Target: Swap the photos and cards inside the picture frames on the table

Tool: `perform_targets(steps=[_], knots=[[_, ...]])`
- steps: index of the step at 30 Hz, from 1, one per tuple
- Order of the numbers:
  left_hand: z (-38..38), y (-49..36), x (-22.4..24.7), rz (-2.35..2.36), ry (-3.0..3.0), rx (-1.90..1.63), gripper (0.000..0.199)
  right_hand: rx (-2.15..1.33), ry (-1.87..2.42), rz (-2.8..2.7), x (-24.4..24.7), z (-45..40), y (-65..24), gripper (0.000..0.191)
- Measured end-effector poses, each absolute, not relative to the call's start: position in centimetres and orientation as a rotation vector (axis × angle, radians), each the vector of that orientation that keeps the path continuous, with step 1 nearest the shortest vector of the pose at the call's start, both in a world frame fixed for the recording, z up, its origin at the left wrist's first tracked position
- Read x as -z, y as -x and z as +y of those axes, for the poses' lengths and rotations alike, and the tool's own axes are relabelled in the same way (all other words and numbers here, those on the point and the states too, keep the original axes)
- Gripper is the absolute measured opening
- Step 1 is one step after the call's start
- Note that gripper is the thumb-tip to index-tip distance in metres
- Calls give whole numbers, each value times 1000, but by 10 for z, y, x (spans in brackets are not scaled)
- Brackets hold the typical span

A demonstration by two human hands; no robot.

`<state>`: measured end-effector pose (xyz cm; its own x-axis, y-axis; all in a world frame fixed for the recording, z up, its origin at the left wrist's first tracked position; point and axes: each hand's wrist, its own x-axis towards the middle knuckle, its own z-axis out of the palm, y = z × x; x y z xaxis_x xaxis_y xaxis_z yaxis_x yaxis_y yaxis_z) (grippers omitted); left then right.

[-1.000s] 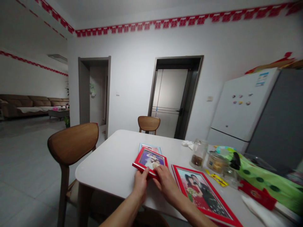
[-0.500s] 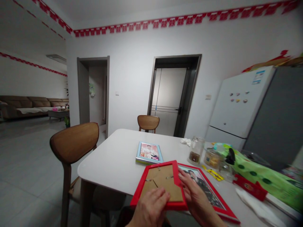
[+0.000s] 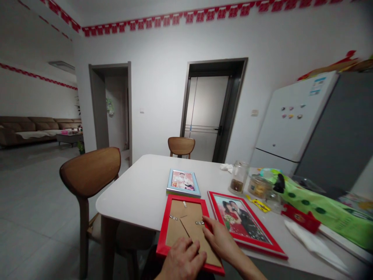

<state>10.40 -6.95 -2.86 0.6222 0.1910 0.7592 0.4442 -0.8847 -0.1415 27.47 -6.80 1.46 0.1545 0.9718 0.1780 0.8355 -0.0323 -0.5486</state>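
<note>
A red picture frame [image 3: 162, 230] lies face down at the near table edge, its lower part past the edge. Its brown backing board [image 3: 190, 212] faces up, with small metal clips on several sides and a dark narrow stand strip. My left hand [image 3: 183, 258] rests over the lower part of the frame, fingers bent on the board. At the right side, my right hand [image 3: 220, 237] has its curled fingertips at the right metal clip [image 3: 199, 223]. Beside it lies a larger red framed photo [image 3: 244, 219], face up. Beyond sits a light blue framed photo [image 3: 183, 182].
On the white table [image 3: 134, 194], the right side holds a glass jar [image 3: 239, 177], a snack tub [image 3: 258, 186], a yellow packet [image 3: 261, 205], a red box [image 3: 300, 218], tissue [image 3: 313, 241] and a green bag [image 3: 326, 216]. Wooden chairs [image 3: 91, 173] stand at the left and far sides.
The red frame has come down flatter and turned, moving off the larger photo, which now shows fully. My right hand has shifted from the frame's right edge to the right clip.
</note>
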Motion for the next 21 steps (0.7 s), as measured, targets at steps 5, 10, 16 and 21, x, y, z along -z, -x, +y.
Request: perform_targets(steps=[5,10,16,21], knots=[[-71,-106,37,-528,2638,1052,18,-193,2002,-1862,-17,-68,-269,33],[-73,-99,8,-716,3019,842,22,-69,2031,-1894,-15,-60,-274,32],[-32,-76,-23,-1580,2993,751,56,-16,1981,-1986,-18,-46,-274,24],[-9,-69,-7,-1656,2993,764,54,16,2012,-1953,-19,-37,-272,22]])
